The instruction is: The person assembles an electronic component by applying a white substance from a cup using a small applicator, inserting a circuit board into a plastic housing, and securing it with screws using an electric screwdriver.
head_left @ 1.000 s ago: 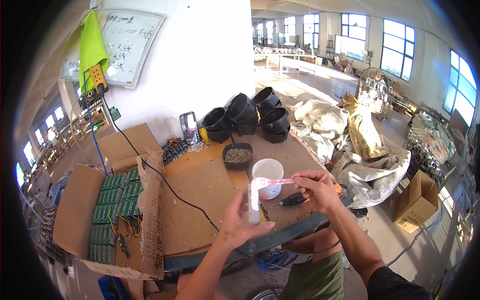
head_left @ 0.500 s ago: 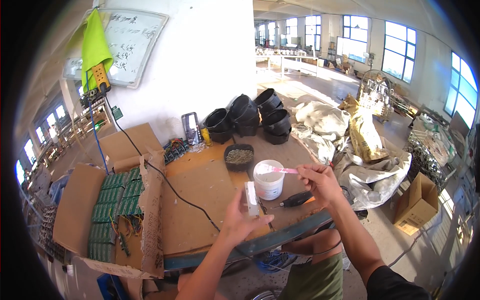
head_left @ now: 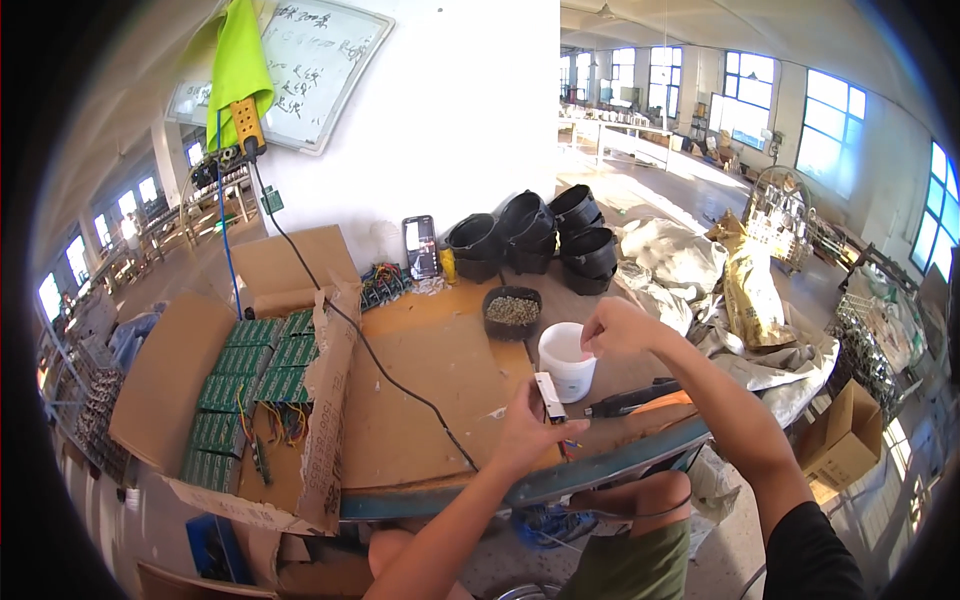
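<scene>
My left hand grips a small white rectangular block near the table's front edge, with short coloured wires below it. My right hand is closed above the rim of a white plastic tub, its fingers pinching a pink-handled spatula. The spatula's blade is hidden inside the tub, and the hand covers most of its handle. Just behind the tub stands a black bowl of small grainy pieces. A black-handled tool lies to the tub's right.
An open cardboard box of green circuit boards stands at the left. A black cable crosses the table. Black pots and a phone line the back; pale sacks lie at the right.
My right hand has lowered the pink spatula from above the tub into it and turned knuckles-up. The left hand still holds the white block. The whole view has shifted somewhat.
</scene>
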